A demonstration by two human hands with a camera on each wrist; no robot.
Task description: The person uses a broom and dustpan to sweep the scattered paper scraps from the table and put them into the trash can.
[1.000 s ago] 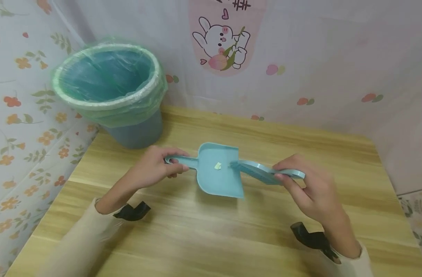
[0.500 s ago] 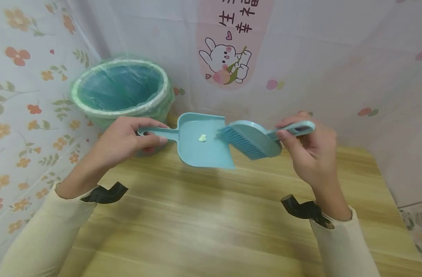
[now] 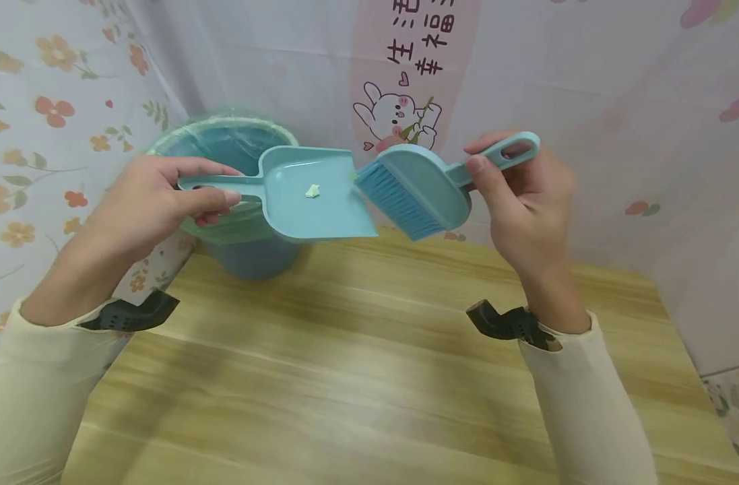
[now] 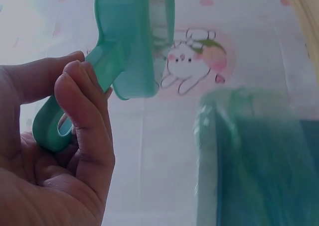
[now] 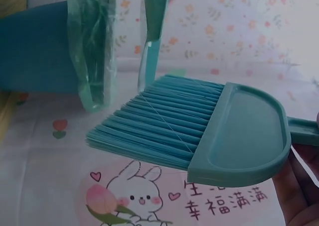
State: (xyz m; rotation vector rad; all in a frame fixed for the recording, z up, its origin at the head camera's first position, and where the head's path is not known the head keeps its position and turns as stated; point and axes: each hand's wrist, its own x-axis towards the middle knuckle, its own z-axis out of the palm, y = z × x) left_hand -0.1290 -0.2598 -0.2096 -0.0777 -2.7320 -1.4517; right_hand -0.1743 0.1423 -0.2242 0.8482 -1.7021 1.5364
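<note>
A light-blue dustpan point(image 3: 320, 210) is held in the air by its handle, which my left hand point(image 3: 157, 202) pinches between thumb and fingers. On the pan lies a small pale yellow-green scrap point(image 3: 312, 191). My right hand point(image 3: 529, 202) grips the handle of a matching hand brush point(image 3: 426, 188), whose bristles point(image 5: 154, 121) point left toward the pan's open edge. Behind and partly below the dustpan stands a bin point(image 3: 254, 259) with a green plastic liner point(image 4: 234, 136); the dustpan and left hand hide part of its mouth.
The wood-grain table point(image 3: 345, 364) lies below both hands. A white printed cloth point(image 3: 557, 101) with a rabbit picture hangs at the back, and a flowered cloth point(image 3: 48, 155) covers the left side. Dark wrist mounts point(image 3: 133, 315) sit on both sleeves.
Both hands have risen from the table. The dustpan, with the scrap on it, has moved up and left in front of the bin; the brush has followed and turned its bristles into view.
</note>
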